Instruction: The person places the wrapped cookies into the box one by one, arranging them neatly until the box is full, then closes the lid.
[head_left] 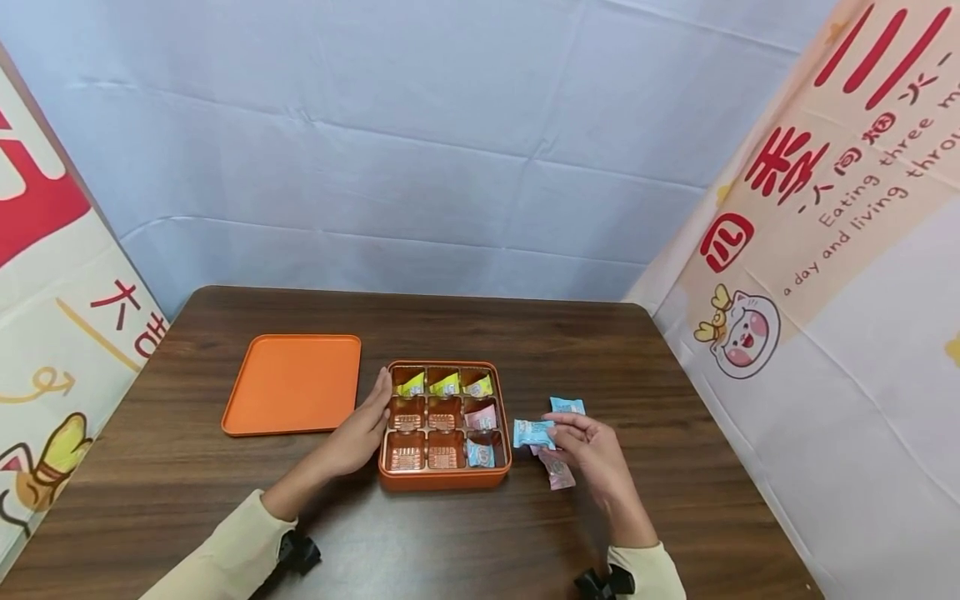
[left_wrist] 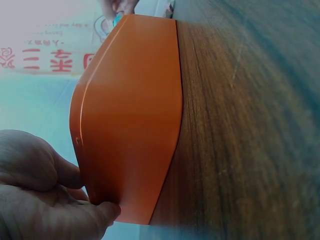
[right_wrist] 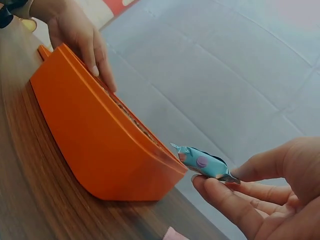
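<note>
An orange box (head_left: 446, 482) with small compartments stands on the table. Yellow packets (head_left: 446, 384) fill its back row; a pink packet (head_left: 482, 417) and a blue packet (head_left: 480, 454) lie in the right column. My left hand (head_left: 360, 435) rests against the box's left side with fingers extended, also visible in the left wrist view. To the right of the box, my right hand (head_left: 597, 461) pinches a blue wrapped candy (head_left: 532, 433) by one end between thumb and fingers. In the right wrist view, that candy (right_wrist: 205, 161) is held in the air beside the box's rim.
Another blue candy (head_left: 567, 406) lies just behind my right hand, and pink candy (head_left: 558, 473) lies below it, partly covered. A flat orange lid (head_left: 294, 385) sits left of the box. A pale cloth (head_left: 420, 150) hangs behind the brown table (head_left: 420, 542).
</note>
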